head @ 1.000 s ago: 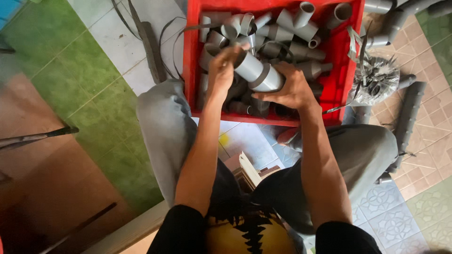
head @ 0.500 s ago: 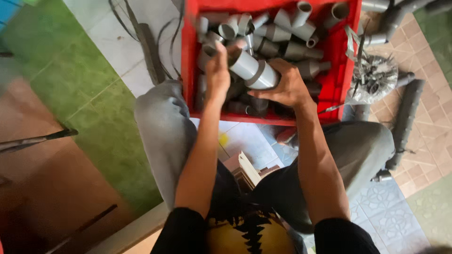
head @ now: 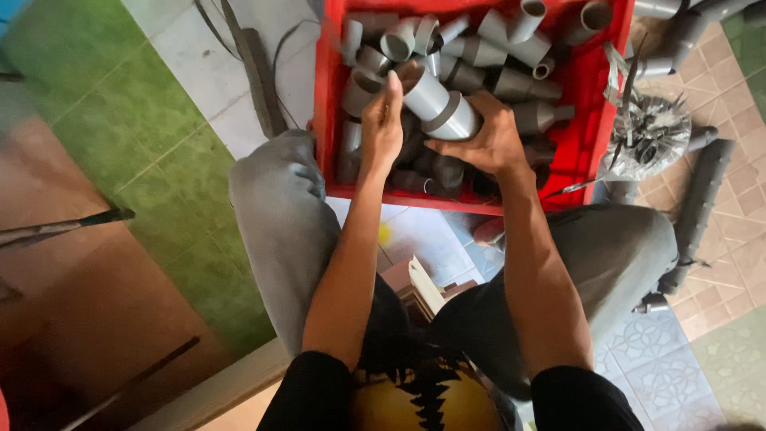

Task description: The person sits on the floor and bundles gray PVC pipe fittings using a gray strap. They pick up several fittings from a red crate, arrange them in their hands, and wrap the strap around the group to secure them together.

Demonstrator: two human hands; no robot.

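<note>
The right hand (head: 491, 144) has its fingers curled around a grey fitting (head: 439, 108), a short pipe coupling with a darker band near one end, and grips it from the right and below; the thumb lies across its near end. The fitting lies tilted, its lighter end pointing up and left toward the left hand (head: 381, 124). That hand stands edge-on just beside it, fingers straight and held together, their tips at the fitting's upper end; whether the palm presses the fitting or only rests beside it cannot be told, since the palm faces away. Both hands are over a red crate (head: 327, 112) filled with more grey fittings (head: 511, 48), elbows, tees and reducers heaped loosely, many shadowed under the hands and hard to tell apart. The crate's far edge is cut off by the top of the view. The crate sits on a tiled floor (head: 159, 104) between the person's knees (head: 279, 207) in grey trousers. To the right of the crate lie a round metal fan-like part (head: 654, 136) and dark pipes (head: 698, 207), partly out of view.
</note>
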